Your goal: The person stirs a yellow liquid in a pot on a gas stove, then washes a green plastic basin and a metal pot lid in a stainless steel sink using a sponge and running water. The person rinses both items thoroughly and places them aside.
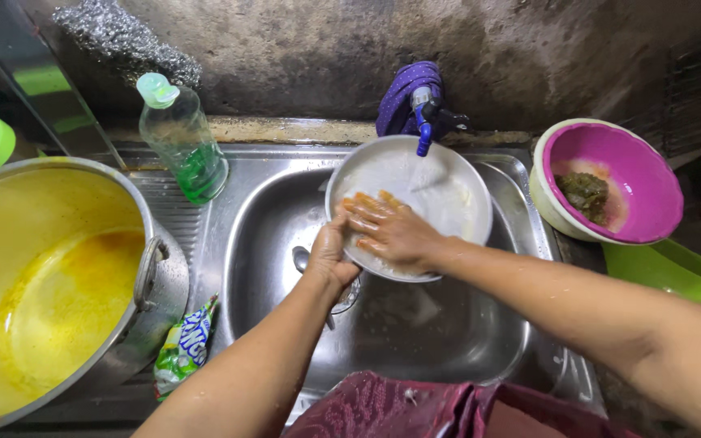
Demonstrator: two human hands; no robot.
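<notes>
Two hands work on one item, correct?

Operator: Yes. The left hand (330,251) grips the near-left rim of the round shallow steel plate (440,203), fingers clenched on its edge. The right hand (391,231) lies flat on the plate's inner face, fingers (363,203) released and spread, not grasping anything.

Trainee: Where does the plate sit?

Operator: Held tilted over the stainless steel sink basin (399,332), directly below the blue-handled tap (425,130), from which water falls onto the upper part of the plate. The plate rests in the hands, clear of the basin floor as far as can be judged.

Trainee: Good technique?

Operator: Keep the left grip firm; a wet rim is likely slippery. Sweep the flat right palm in circles from centre to rim, holding the tilt so the water drains into the basin. Keep the plate clear of the large yellow-stained steel pot (50,276) on the counter (144,389).
</notes>
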